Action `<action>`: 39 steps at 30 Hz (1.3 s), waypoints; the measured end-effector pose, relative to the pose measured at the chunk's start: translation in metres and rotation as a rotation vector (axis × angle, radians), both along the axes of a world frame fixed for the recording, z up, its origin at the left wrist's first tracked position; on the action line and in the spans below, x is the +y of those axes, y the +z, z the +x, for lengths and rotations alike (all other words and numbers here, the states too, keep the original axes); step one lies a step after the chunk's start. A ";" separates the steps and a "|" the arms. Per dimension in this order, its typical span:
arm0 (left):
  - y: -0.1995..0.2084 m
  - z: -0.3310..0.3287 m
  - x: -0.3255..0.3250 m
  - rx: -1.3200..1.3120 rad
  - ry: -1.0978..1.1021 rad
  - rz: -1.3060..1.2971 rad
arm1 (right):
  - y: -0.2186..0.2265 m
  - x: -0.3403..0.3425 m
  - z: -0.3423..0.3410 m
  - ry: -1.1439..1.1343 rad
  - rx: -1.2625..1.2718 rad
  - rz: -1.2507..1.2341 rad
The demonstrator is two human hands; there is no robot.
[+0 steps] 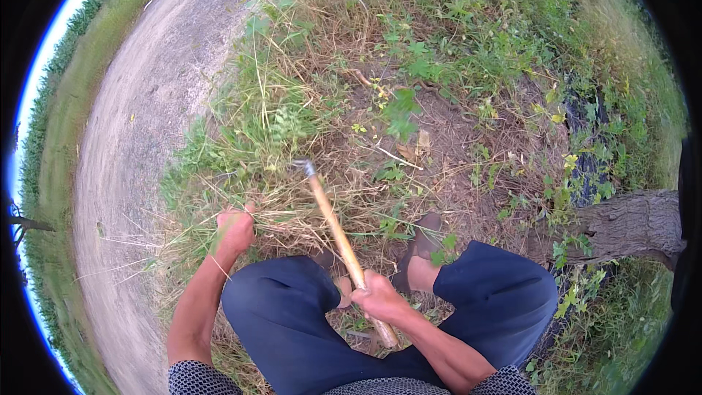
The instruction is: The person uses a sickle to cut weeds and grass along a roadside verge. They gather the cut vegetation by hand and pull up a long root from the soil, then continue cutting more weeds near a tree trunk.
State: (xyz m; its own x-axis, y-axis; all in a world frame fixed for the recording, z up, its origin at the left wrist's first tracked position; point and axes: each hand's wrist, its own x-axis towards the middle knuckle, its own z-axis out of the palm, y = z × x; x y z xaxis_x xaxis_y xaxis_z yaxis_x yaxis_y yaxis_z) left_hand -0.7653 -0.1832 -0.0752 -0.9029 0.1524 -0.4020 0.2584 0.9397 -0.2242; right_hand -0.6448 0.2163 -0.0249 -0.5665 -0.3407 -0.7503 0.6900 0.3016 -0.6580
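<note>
My right hand (pixel 382 298) is wrapped round the lower part of a long wooden handle of a sickle (pixel 335 228). The handle slants up and to the left, ending in a grey metal neck that bends leftward into the grass. Most of the blade is hidden there. To the left, my left hand (pixel 235 230) is closed on a bunch of long grass (pixel 285 223), part green and part dry, that spreads out to its right. The sickle's metal end lies above and to the right of that hand, just beyond the bunch.
My bent knees (pixel 281 296) frame the handle, with a brown shoe (pixel 420 245) on the soil. A gravel track (pixel 139 102) curves along the left. Weeds (pixel 417 58) and bare soil (pixel 468 139) lie ahead. At the right are a tree trunk (pixel 621 228) and dark sheeting (pixel 585 139).
</note>
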 end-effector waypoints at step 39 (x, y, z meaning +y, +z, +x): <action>-0.060 -0.102 0.019 -0.084 -0.080 -0.165 | -0.084 -0.045 -0.208 -0.523 0.209 -0.019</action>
